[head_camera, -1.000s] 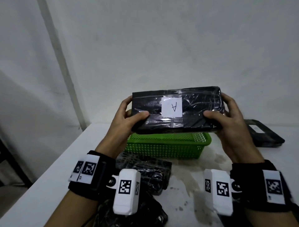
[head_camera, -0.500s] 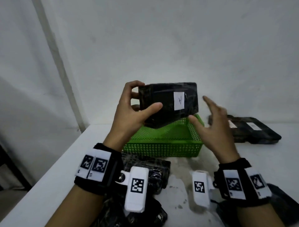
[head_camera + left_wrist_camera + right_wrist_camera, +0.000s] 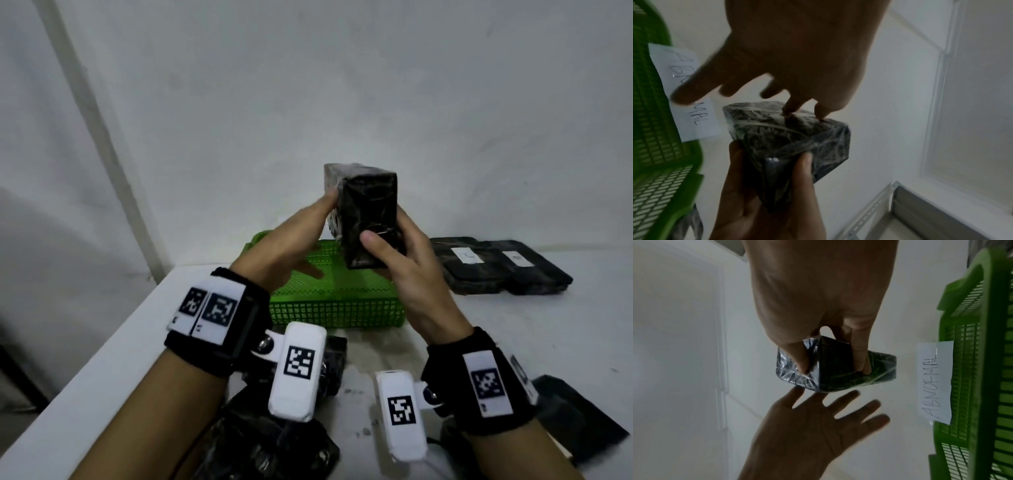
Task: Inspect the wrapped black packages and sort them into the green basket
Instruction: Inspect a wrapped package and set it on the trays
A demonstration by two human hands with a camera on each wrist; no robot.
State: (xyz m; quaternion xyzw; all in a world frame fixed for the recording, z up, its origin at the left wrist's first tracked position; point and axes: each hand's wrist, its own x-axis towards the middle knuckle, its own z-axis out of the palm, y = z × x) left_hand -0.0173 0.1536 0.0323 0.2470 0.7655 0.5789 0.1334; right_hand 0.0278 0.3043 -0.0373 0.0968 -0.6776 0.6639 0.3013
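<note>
A black package [image 3: 368, 212] wrapped in clear film stands on end in the air above the green basket [image 3: 335, 303]. My right hand [image 3: 394, 253] grips its lower part, thumb on the near face and fingers behind it. My left hand [image 3: 308, 236] is flat with spread fingers, and its fingertips touch the package's left side. In the right wrist view my right hand [image 3: 830, 356] pinches the package [image 3: 838, 378] while the left hand [image 3: 818, 426] lies spread below. The left wrist view shows my left fingertips [image 3: 789, 110] on the package [image 3: 789, 139]. No label shows on the package.
A paper slip reading ABNORMAL [image 3: 935, 382] lies beside the basket. Two labelled black packages [image 3: 496, 270] sit at the back right of the white table [image 3: 513, 329]. More black packages lie in front under my wrists [image 3: 274, 448] and at the right [image 3: 582, 431]. A wall is close behind.
The package was flat between both hands with its A label facing me, then passed to the left hand. Now the right hand holds it on end and the left hand has let go.
</note>
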